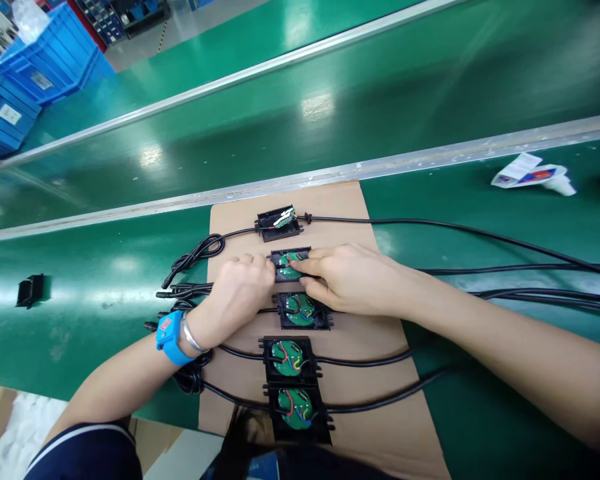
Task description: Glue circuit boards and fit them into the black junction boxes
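A column of open black plastic cases runs down a cardboard sheet (345, 380). Both hands are at the second case from the top (281, 275), which holds a green round circuit board (289, 257) with a red wire. My left hand (243, 287) is closed at its left end; the fingertips are hidden. My right hand (350, 277) grips its right end, an index finger on the board and the thumb at the lower edge. Just below lies another case (305, 325) with a similar board. The top case (267, 232) holds a board standing at a tilt.
Two more wired cases, a lower one (325, 437) and one above it (270, 380), lie nearer me. Black cables (460, 229) run off right; coiled ends (200, 250) lie left. A small black part (30, 291), a crumpled wrapper (530, 175), metal rail (280, 190) and blue bins (55, 60) surround them.
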Demonstrator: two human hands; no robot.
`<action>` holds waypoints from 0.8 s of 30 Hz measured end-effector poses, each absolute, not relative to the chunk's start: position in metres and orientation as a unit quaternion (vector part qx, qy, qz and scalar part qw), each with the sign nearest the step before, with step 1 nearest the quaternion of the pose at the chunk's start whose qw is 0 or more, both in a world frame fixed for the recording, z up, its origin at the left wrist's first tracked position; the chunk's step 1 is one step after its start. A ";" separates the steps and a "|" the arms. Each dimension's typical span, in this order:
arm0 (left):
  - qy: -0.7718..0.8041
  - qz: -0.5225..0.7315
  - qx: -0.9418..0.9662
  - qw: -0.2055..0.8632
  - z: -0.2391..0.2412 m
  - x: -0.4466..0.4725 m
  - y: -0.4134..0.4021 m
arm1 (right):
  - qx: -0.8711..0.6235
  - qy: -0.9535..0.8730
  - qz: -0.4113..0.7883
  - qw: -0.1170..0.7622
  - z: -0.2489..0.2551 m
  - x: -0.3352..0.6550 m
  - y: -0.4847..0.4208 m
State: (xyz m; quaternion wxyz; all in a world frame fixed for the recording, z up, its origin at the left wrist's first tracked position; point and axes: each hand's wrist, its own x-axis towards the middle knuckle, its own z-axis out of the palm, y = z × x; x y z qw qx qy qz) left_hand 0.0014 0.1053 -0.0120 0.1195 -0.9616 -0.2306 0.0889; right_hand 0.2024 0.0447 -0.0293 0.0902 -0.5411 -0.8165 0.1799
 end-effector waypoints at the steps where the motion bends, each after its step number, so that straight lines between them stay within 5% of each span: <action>1: -0.242 0.068 -0.963 0.092 -0.009 0.000 0.108 | -0.536 -0.817 0.185 0.102 -0.028 0.204 0.044; 9: -0.080 -0.020 -0.994 -0.070 -0.022 0.001 0.122 | -0.586 -0.761 0.225 0.164 -0.022 0.222 0.036; 18: -0.089 -0.002 -0.992 -0.095 -0.034 -0.003 0.121 | -0.562 -0.799 0.173 0.128 -0.022 0.223 0.034; 24: -0.086 -0.007 -0.991 -0.098 -0.036 -0.001 0.121 | -0.531 -0.792 0.073 0.292 -0.057 0.222 0.035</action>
